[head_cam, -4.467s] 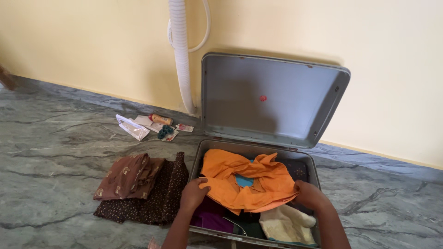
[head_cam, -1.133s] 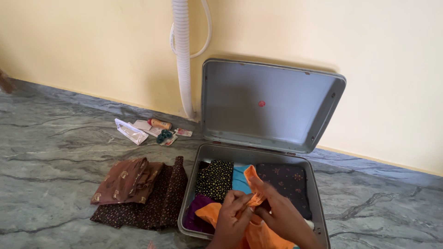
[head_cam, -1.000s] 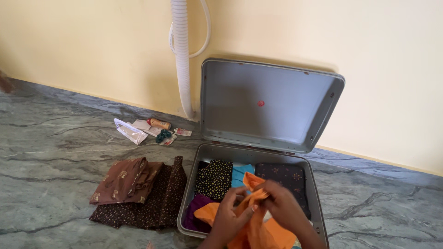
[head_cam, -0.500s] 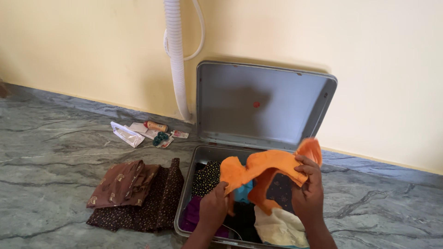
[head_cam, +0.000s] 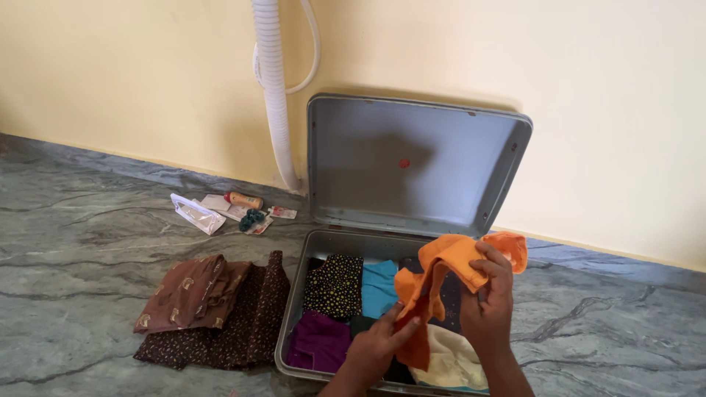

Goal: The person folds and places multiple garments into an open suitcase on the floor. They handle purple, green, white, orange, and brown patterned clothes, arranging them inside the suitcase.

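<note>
I see both hands lifting a crumpled orange cloth garment [head_cam: 441,283] above the open grey metal trunk [head_cam: 412,169]: right hand [head_cam: 489,305] clenched on its upper fold, left hand [head_cam: 375,345] pinching its lower edge.

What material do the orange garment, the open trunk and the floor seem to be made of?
Orange garment: soft woven cloth, probably cotton, matte; it folds and hangs limp between the left hand and right hand.
Trunk: likely painted sheet metal, grey and smooth; thin rigid lid with rolled edges.
Floor: polished stone, perhaps marble; grey-green with dark veins.
</note>
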